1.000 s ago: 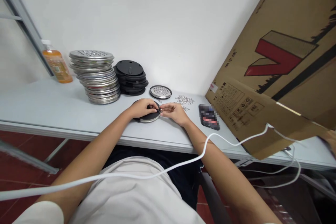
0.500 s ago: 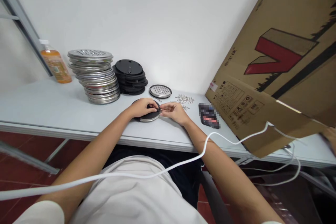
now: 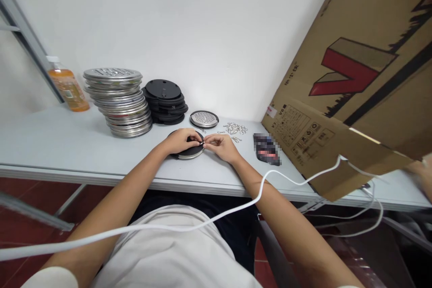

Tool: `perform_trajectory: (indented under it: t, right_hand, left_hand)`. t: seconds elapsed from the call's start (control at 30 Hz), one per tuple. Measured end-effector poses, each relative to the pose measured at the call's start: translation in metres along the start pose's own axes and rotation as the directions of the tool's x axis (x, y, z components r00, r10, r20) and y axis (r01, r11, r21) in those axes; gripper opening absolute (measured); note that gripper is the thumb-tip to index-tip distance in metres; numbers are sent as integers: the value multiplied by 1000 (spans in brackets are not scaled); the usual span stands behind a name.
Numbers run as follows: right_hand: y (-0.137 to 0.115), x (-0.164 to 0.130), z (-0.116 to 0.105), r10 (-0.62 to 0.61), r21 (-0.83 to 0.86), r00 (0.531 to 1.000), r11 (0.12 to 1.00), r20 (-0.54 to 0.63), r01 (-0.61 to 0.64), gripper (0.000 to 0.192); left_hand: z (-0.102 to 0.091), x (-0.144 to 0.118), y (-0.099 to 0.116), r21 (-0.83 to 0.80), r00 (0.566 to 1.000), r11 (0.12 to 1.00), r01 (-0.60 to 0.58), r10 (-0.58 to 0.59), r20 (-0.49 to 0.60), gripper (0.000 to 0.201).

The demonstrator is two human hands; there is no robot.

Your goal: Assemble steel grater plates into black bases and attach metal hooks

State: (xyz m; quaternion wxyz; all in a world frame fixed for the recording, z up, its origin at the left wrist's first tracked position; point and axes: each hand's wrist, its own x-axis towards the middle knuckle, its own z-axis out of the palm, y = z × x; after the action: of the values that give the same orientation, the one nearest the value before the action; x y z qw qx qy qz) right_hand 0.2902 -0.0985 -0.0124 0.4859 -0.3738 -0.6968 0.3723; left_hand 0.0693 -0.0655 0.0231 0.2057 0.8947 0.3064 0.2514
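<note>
A round black disc with a silvery rim lies on the table in front of me. My left hand rests over its far left side, thumb and fingers closed at the disc's right edge. From the right, my right hand pinches a small shiny metal clip against that same edge. The fingertips of both hands nearly meet there and hide most of the clip. Beyond them sits a perforated metal grater disc in a black holder, beside a scatter of small metal clips.
Stacked metal discs and stacked black discs stand at the back left, near an orange bottle. A pixelated dark object lies right, before a large cardboard box. A white cable crosses in front. Someone's hand shows far right.
My right hand has shifted slightly left, closer to my left fingertips, with the clip at the disc's edge. The view has turned a little; the person's hand at far right shows more.
</note>
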Motion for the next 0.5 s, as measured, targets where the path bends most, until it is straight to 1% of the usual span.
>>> perform_trajectory:
  t: [0.13, 0.2, 0.27, 0.37, 0.5]
  right_hand:
    - [-2, 1, 3, -55, -187, 998, 981, -43, 46, 18]
    - [-4, 1, 2, -86, -244, 996, 967, -38, 74, 17]
    - [-4, 0, 1, -127, -266, 992, 956, -2, 122, 18]
    - [-3, 0, -1, -179, -306, 983, 935, 37, 182, 12]
    - [1, 0, -2, -184, -309, 982, 933, 36, 186, 8]
  left_hand:
    - [0, 0, 0, -3, 1000, 1000, 7, -7, 1, 23]
    - [0, 0, 0, -1, 1000, 1000, 0, 0, 2, 24]
    - [-1, 0, 1, -1, 1000, 1000, -3, 3, -1, 24]
    - [0, 0, 1, -10, 1000, 1000, 7, -7, 0, 23]
    - [0, 0, 1, -24, 1000, 1000, 12, -12, 1, 22]
